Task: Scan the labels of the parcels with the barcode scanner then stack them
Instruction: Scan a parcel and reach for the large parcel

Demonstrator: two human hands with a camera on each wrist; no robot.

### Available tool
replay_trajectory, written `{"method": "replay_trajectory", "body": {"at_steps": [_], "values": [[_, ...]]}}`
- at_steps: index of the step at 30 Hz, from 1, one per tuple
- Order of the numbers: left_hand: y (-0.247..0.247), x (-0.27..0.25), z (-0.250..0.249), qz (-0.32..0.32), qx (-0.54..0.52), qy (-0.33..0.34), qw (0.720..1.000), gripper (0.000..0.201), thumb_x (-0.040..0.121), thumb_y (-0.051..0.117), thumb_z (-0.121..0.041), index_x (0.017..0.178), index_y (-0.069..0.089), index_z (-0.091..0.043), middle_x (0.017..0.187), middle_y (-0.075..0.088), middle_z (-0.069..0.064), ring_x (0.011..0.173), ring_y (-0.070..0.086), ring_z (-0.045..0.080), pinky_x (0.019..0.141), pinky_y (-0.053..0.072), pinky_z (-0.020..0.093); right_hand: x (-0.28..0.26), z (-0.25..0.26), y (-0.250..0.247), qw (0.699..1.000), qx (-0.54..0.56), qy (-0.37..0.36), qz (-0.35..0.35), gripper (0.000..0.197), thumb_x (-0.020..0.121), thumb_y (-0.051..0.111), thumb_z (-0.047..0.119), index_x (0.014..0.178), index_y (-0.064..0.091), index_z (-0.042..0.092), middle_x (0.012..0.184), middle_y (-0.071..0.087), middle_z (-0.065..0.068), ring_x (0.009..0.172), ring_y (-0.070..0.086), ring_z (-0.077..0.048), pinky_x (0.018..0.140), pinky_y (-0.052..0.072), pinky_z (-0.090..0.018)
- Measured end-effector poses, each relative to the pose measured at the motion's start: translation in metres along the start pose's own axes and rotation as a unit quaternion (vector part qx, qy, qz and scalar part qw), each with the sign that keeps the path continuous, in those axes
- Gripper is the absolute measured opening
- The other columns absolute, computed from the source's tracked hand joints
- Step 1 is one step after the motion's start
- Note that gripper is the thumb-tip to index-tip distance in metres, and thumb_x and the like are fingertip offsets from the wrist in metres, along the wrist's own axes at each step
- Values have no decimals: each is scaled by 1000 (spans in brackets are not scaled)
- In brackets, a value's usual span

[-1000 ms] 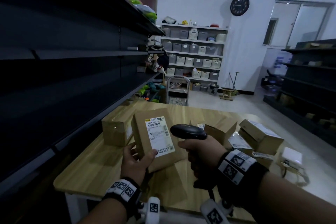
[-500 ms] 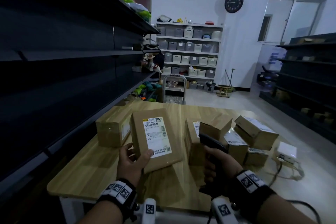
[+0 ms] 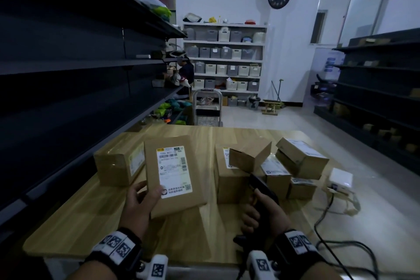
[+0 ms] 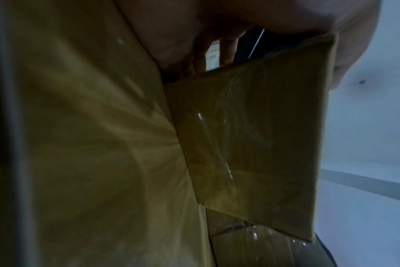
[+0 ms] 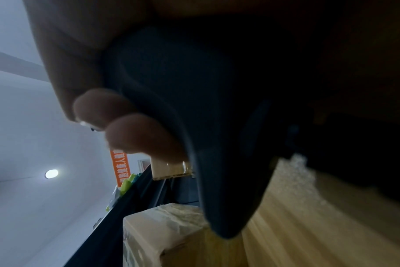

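Note:
My left hand (image 3: pixel 142 198) holds a flat brown parcel (image 3: pixel 173 173) upright above the wooden table (image 3: pixel 75 218), its white label (image 3: pixel 173 171) facing me and the thumb on the label's lower left corner. The left wrist view shows the same parcel's (image 4: pixel 247 144) taped end from below. My right hand (image 3: pixel 261 213) grips the black barcode scanner (image 3: pixel 261 186) low over the table, to the right of the held parcel. In the right wrist view the fingers (image 5: pixel 135 133) curl round the scanner's (image 5: pixel 194 126) dark body. Several labelled cardboard parcels (image 3: pixel 300 157) lie heaped right of centre.
One larger box (image 3: pixel 118 161) sits at the table's left, beside dark metal shelving (image 3: pixel 68 75). A white adapter (image 3: pixel 339 179) with cables lies at the table's right edge. More shelves (image 3: pixel 381 88) stand right. A step stool (image 3: pixel 206 109) stands beyond the table.
My right hand has lowered the scanner from label height down and to the right, toward the table. The left hand still holds the flat parcel upright in about the same place.

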State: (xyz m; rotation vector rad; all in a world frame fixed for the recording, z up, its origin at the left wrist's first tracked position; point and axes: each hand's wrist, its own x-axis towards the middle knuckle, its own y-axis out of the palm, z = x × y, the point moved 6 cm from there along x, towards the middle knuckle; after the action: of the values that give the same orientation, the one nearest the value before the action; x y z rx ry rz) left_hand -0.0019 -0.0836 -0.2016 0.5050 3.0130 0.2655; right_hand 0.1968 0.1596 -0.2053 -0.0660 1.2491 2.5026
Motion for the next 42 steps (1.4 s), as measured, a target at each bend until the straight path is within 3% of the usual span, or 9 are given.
{"method": "replay_trajectory", "body": {"at_steps": [4,8,17,22,24,26,34,39,42], "values": [[17,5,-13,55,-84,-70,992,91,67,96,-52,145,59,-23,127,77,20,115,74,46,94,59,63,4,0,-8,1000,1,2,-17,63,41,110,29,72,58,10,54,37,-3,40,39,-21,44,37,-31],[61,15,-62,129,-149,-51,979,67,89,71,-52,148,64,-21,137,75,18,131,69,40,112,50,59,4,-1,-3,1000,6,13,-10,66,40,110,29,73,56,11,53,36,-4,39,40,-22,43,39,-30],[192,32,-156,174,-38,-74,981,58,85,80,-61,127,75,-21,106,84,20,101,78,40,84,66,53,9,-6,-19,998,-11,52,-13,69,52,105,36,57,41,12,50,33,-7,44,41,-26,52,37,-35],[246,43,-156,172,83,-49,980,35,104,63,-50,93,67,-18,98,74,14,99,68,34,103,57,46,9,-5,-19,997,-22,66,16,60,73,91,42,53,45,10,47,38,-10,45,47,-28,53,43,-35],[255,49,-147,160,129,-51,977,40,108,57,-50,89,63,-15,93,67,13,88,64,31,86,53,38,8,-4,-22,997,-31,66,18,60,83,86,44,53,47,8,47,41,-10,46,49,-27,55,43,-34],[256,56,-140,150,155,-47,975,42,109,52,-50,96,65,-12,90,65,13,78,59,27,72,48,36,8,-5,-24,997,-36,67,26,60,84,84,47,56,50,7,49,44,-10,48,51,-26,57,44,-35],[251,70,-141,160,188,-39,968,73,93,65,-67,146,61,-17,142,62,17,122,63,39,92,52,44,11,-4,-25,996,-60,57,35,60,73,86,54,57,50,8,50,45,-9,49,51,-24,57,46,-35],[256,56,-140,188,190,-42,963,69,94,62,-75,140,63,-23,136,67,16,119,67,39,113,51,55,5,-2,-20,998,-48,41,25,56,68,94,47,59,53,9,50,44,-6,47,49,-22,54,44,-34],[253,50,-137,179,180,-38,967,62,96,56,-79,130,57,-28,130,62,7,109,59,29,108,43,46,4,-2,-17,998,-52,35,28,58,65,97,47,59,52,9,50,44,-6,47,49,-22,54,44,-34]]}}
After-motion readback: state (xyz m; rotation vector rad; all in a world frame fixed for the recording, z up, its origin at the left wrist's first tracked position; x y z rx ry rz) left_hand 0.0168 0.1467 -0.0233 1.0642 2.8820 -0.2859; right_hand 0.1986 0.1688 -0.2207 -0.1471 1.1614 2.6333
